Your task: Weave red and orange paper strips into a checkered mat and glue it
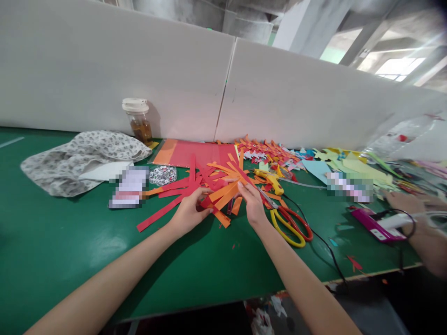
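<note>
Bare forearms (111,279) fill the near part of my head view, one slanting toward one o'clock and the other toward eleven over the green desk (206,279). They meet at a loose heap of red and orange paper strips (226,191), mid-desk, which I take as the hub of my clock. On my left hand (188,211), thumb and fingers are curled narrow around some of the strips. Fingertips of my right hand (252,202) rest on the orange ones; whether they pinch, I cannot tell.

At four o'clock lie scissors (285,211) with yellow and red handles, blades running close to my right hand. I see a yellow glue gun (275,184) at three, and beyond it, at two, a pile of cut red and orange pieces (268,151). A lidded tumbler (139,123) stands at ten, with a patterned cloth (70,163) nearer nine. Far out at three, another person's hand (401,204) shows, blurred, near a magenta box (366,218).
</note>
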`<act>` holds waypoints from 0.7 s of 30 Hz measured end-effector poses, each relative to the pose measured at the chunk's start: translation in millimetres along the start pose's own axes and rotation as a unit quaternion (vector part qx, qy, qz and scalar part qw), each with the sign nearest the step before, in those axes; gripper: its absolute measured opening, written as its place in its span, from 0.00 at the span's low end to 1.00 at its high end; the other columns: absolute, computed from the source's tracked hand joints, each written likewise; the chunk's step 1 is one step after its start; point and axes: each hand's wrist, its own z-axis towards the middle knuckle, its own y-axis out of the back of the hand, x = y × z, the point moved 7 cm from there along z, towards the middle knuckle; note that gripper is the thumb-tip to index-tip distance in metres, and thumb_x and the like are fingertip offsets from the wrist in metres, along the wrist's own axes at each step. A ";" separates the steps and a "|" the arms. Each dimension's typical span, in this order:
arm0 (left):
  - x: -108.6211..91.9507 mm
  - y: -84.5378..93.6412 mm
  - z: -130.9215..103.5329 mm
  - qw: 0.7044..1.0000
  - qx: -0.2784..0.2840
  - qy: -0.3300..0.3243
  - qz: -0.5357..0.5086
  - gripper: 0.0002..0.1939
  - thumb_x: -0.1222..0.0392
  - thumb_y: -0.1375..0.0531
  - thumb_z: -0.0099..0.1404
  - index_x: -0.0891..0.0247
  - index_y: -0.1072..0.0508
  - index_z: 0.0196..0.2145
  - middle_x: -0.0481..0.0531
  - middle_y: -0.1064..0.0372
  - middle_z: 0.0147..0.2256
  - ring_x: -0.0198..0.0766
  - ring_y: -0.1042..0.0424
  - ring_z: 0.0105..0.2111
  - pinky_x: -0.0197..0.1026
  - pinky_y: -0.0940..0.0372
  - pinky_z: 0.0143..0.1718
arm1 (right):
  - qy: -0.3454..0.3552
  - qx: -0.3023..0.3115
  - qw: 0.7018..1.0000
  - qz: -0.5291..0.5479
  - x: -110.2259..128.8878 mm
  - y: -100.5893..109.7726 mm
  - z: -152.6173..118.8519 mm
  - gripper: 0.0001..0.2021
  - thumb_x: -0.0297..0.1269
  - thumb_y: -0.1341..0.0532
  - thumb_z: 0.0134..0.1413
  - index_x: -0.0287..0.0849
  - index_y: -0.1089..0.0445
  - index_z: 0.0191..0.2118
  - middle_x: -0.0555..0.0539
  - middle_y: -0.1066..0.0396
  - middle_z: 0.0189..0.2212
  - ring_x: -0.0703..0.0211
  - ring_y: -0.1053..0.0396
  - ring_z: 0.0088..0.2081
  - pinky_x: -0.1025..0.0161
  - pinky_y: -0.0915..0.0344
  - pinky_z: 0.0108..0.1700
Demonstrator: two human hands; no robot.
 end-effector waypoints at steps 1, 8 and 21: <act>-0.9 0.2 0.0 1.000 0.000 -0.002 -0.001 0.21 0.66 0.38 0.55 0.57 0.36 0.46 0.50 0.28 0.40 0.41 0.27 0.41 0.40 0.33 0.38 | -0.009 -0.007 1.000 0.022 -1.8 1.1 -0.1 0.14 0.50 0.42 0.53 0.45 0.26 0.31 0.48 0.26 0.37 0.53 0.31 0.37 0.56 0.34 0.38; -1.7 0.0 1.5 0.999 0.006 0.018 -0.034 0.19 0.66 0.38 0.54 0.59 0.35 0.44 0.56 0.29 0.46 0.45 0.30 0.47 0.42 0.33 0.38 | -0.075 0.124 0.983 0.112 -3.2 -18.9 -6.5 0.19 0.53 0.47 0.56 0.44 0.26 0.37 0.44 0.24 0.38 0.48 0.29 0.45 0.53 0.33 0.45; -3.7 5.5 1.4 1.000 -0.009 0.014 0.021 0.20 0.67 0.38 0.54 0.58 0.30 0.46 0.50 0.27 0.41 0.36 0.29 0.32 0.36 0.36 0.29 | -0.111 0.261 0.938 0.202 5.6 -40.0 -18.6 0.17 0.43 0.47 0.59 0.38 0.24 0.34 0.40 0.24 0.37 0.49 0.29 0.44 0.54 0.33 0.46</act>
